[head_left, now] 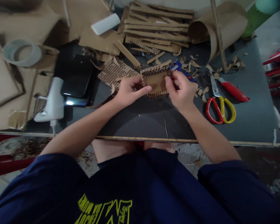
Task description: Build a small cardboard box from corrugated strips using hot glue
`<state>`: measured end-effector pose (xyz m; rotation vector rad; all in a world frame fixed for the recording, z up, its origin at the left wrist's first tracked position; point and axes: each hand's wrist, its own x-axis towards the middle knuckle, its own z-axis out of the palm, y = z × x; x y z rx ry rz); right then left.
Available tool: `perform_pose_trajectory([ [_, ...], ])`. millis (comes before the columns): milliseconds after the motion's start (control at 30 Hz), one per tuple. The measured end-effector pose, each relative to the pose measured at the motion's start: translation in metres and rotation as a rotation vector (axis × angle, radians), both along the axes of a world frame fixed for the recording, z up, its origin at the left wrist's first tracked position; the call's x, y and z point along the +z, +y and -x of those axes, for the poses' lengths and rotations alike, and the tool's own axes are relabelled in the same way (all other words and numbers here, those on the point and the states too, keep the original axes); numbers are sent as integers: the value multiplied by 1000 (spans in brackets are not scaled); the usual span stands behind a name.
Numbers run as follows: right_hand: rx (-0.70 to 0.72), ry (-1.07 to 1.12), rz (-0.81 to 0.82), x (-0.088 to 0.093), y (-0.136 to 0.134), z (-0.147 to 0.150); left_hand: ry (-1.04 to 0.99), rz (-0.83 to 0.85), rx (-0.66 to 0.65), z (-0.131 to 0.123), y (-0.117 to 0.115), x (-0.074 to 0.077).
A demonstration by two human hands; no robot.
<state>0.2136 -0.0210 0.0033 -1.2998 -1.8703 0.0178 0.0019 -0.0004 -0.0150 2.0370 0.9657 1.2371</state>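
A small open box of corrugated cardboard (pixel 156 82) is held between my two hands over the dark table. My left hand (pixel 130 91) grips its left side, with the thumb reaching over the inside edge. On the opposite side, my right hand (pixel 182 89) pinches the right wall between thumb and curled fingers. The box's walls show a fluted, layered edge around a flat brown bottom. Behind my right hand lies a blue glue gun (pixel 177 66), partly hidden. A sheet of cardboard with its ridges exposed (pixel 118 72) lies just beyond my left hand.
Scissors with red and yellow handles (pixel 220 109) and a red-handled cutter (pixel 235 91) lie at right. Cardboard strips (pixel 158 28) are stacked at the back. At left are a tape roll (pixel 35 56), a black phone-like device (pixel 76 77) and a white corded device (pixel 53 101).
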Motion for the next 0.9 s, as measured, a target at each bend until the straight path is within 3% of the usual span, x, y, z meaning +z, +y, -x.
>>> perform_pose_trajectory([
  [100,20,19,1,3,-1,-1,28,-9,1,-2,-4,4],
  [333,40,90,-49,6,2,-6,62,-29,211,2,5,0],
  [900,158,-93,-93,2,11,-15,379,-226,253,8,4,-1],
])
